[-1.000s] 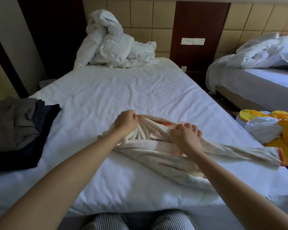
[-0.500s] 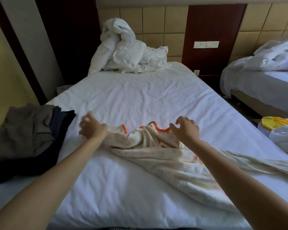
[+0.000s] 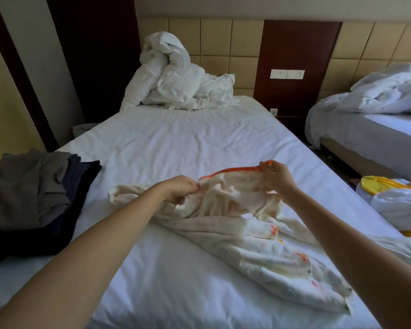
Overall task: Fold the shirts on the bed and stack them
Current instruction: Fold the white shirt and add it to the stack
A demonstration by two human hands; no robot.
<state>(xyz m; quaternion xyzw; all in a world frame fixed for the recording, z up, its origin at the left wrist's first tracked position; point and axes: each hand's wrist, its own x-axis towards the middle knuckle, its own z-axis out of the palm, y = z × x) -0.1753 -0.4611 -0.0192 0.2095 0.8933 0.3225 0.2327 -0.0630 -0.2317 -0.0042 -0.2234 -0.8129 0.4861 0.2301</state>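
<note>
1. Since the earlier frame both our hands have closed on the cream shirt (image 3: 235, 210). They lay loose on the cloth then; now they pinch its orange-trimmed edge (image 3: 230, 172) and hold it raised and stretched between them.
2. Our left hand (image 3: 179, 189) has its fingers curled, pinching the near end of the trim. It has come in from the left edge toward the middle of the bed (image 3: 176, 143).
3. Our right hand (image 3: 274, 178) pinches the far end of the trim between thumb and fingertips, a little higher than the left.
4. Location of the shirt: middle of the bed, toward the foot edge. Apart from the lifted trim it lies crumpled and trails toward the foot-right corner.
5. Bearing on the task, as we judge it: an edge has been found, so the shirt can be spread flat. Folding proper has not begun.
6. At the left edge lie the grey and navy garments (image 3: 33, 198), one over another; we take this for the stack.
7. Just off the right edge are the yellow and white clothes (image 3: 396, 203), bundled. We cannot tell what they rest on.
8. Along the head edge sits the white duvet (image 3: 176, 74), bunched. The second bed (image 3: 377, 129) stands beyond the right edge.
</note>
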